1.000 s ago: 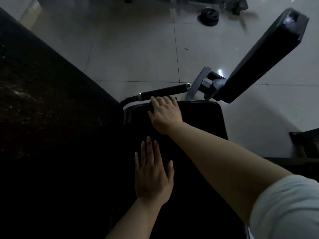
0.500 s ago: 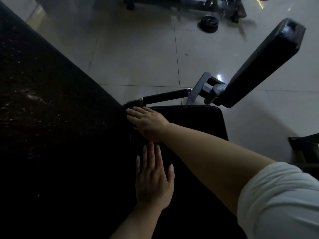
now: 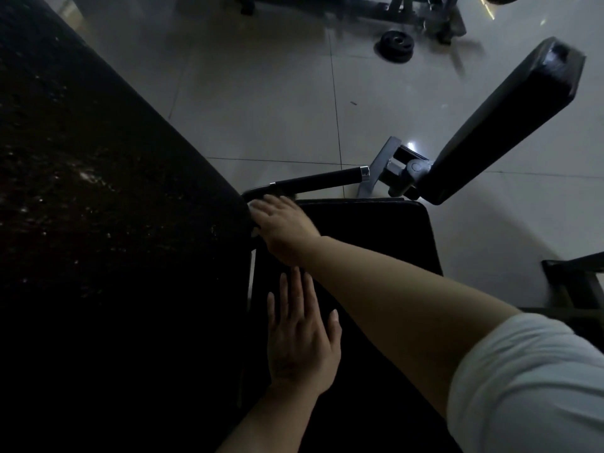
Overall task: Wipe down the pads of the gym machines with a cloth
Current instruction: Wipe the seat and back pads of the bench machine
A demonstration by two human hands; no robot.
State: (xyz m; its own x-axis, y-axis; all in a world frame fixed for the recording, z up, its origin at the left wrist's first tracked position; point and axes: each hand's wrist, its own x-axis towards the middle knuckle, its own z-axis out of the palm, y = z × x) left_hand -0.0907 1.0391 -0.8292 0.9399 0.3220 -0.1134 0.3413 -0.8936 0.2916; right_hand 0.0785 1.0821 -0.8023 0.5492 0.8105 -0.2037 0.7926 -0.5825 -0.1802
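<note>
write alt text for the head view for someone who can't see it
Two bare hands lie flat on a dark seat pad: the right hand reaches across to its far-left corner, the left hand lies nearer. No cloth is visible in the dim light.

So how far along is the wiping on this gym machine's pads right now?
Done: nothing shows as clearly wiped; the light is too dim to judge. In hand: the right hand reaches across the seat pad to its far left corner, while the left hand lies flat on it. No cloth is visible under either hand. Left: the big speckled back pad and the angled side pad look untouched.
</note>
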